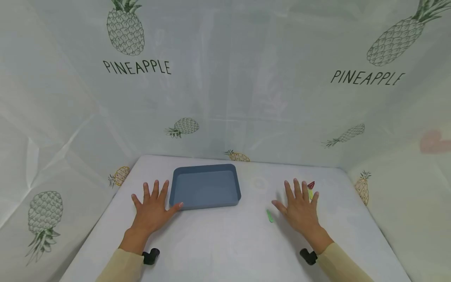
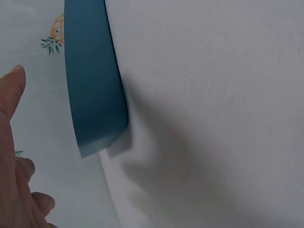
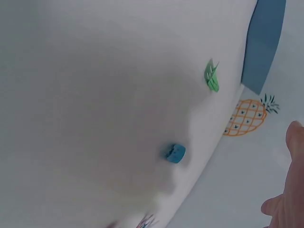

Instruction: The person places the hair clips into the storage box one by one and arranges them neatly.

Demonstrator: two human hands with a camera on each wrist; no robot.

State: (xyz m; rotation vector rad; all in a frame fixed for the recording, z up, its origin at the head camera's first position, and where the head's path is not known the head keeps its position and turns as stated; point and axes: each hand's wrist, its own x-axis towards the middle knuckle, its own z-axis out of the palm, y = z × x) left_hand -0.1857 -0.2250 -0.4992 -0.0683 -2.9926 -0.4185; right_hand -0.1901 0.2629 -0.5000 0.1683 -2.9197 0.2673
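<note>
Left hand [image 1: 151,211] and right hand [image 1: 299,205] spread above a counter [image 1: 218,243]

Both hands are shown with fingers straightened and parted; nothing is gripped by either. A blue-grey tray [image 1: 206,188] is set toward the back of the counter, between the hands and nearer the left hand. Its near left corner is overlapped by the left thumb's tip; whether the rim is touched cannot be told. Just beside the right hand, on the thumb side, a green piece [image 1: 269,216] is laid. On the opposite side, a red piece [image 1: 311,185] and a yellow piece [image 1: 310,194] are seen together, close behind the fingers. In the right wrist view, a small blue piece [image 3: 175,153] is shown on the counter. Black cameras [image 1: 150,256] are worn at the cuffs of beige sleeves [image 1: 118,268]. The counter is backed by a pale curtain [image 1: 260,98] printed with pineapples.
</note>
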